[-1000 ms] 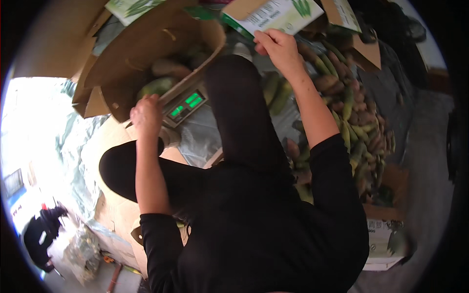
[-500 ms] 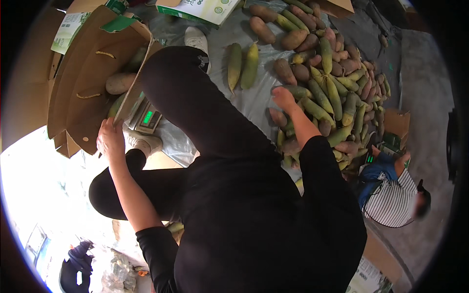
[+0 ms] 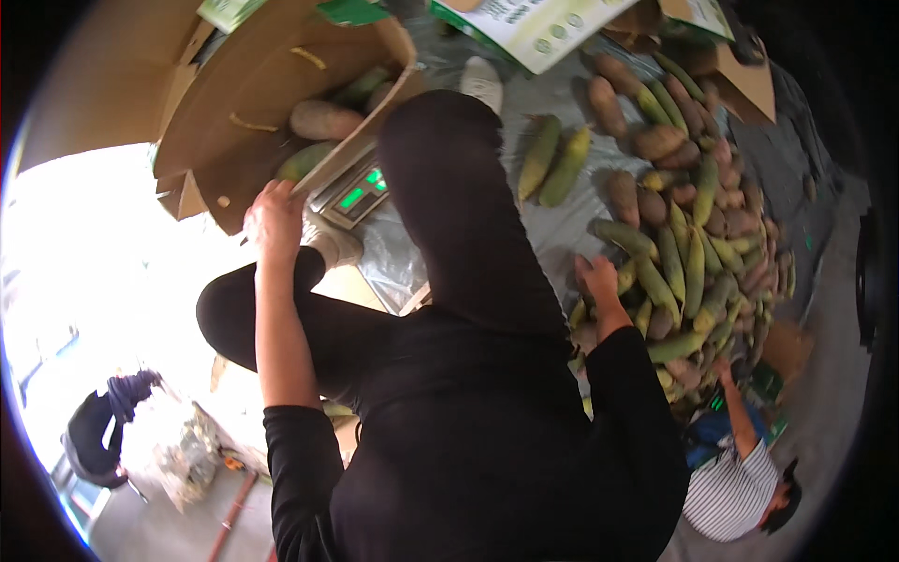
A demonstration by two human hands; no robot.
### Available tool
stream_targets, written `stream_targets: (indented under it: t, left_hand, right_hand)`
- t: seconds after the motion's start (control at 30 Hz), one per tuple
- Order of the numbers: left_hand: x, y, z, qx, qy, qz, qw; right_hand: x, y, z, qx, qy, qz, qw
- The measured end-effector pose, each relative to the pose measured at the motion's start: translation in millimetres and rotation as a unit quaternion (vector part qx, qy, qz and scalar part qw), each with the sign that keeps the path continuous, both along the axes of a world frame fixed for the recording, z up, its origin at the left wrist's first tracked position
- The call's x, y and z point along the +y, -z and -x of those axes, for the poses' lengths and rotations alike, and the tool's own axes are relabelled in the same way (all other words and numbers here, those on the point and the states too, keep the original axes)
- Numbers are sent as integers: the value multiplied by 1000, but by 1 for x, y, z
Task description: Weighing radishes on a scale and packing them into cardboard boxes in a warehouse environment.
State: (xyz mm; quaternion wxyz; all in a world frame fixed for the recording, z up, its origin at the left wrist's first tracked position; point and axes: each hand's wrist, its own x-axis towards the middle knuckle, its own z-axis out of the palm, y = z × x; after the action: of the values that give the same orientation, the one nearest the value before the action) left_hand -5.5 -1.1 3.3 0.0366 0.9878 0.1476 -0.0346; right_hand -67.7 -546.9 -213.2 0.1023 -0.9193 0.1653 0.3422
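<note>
My left hand [image 3: 275, 223] grips the near corner of an open cardboard box [image 3: 211, 122], its fingers bent over the edge. Inside lie a large reddish-brown root vegetable [image 3: 323, 120] and a green radish [image 3: 304, 161], with others partly hidden. Under the box, a scale [image 3: 351, 194] shows lit green digits. My right hand [image 3: 600, 287] is down at the left edge of a pile of green radishes [image 3: 695, 272] and reddish-brown roots [image 3: 622, 195]. Its fingers are curled, and whatever lies beneath them is hidden.
Two green radishes [image 3: 564, 167] lie apart on the grey plastic sheet [image 3: 487, 117]. A white and green carton [image 3: 534, 28] stands at the far side. On the right, a person in a striped shirt [image 3: 730, 496] reaches toward the pile. Another cardboard box [image 3: 740, 80] is at the far right.
The view has shifted, so the scene sits farther right. My right hand has moved nearer along the pile's left edge, below a green radish. My left hand stays on the box edge.
</note>
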Motion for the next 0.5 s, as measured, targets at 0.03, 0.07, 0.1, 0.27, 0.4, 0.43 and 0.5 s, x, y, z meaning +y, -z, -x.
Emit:
stream_targets:
  t: [0.03, 0.07, 0.1, 0.27, 0.4, 0.43, 0.5]
  left_hand:
    - [-5, -1, -5, 11, 0, 8, 1000]
    - [-4, -2, -5, 15, -5, 3, 1000]
    - [-3, -3, -3, 17, -11, -1, 1000]
    - [-1, -2, 1, 9, -23, 8, 1000]
    - [1, -2, 2, 5, -15, 3, 1000]
    - [1, -1, 3, 2, -8, 2, 1000]
    - [3, 1, 2, -2, -6, 0, 1000]
  right_hand:
    - [-10, 12, 9, -7, -8, 43, 999]
    - [-5, 14, 10, -9, -24, 32, 999]
    - [-1, 13, 10, 3, -15, 54, 998]
    - [-4, 23, 14, 139, -68, 70, 985]
    - [21, 19, 17, 122, -61, 111, 984]
    - [27, 11, 17, 141, -58, 118, 981]
    - [32, 20, 23, 130, -59, 106, 984]
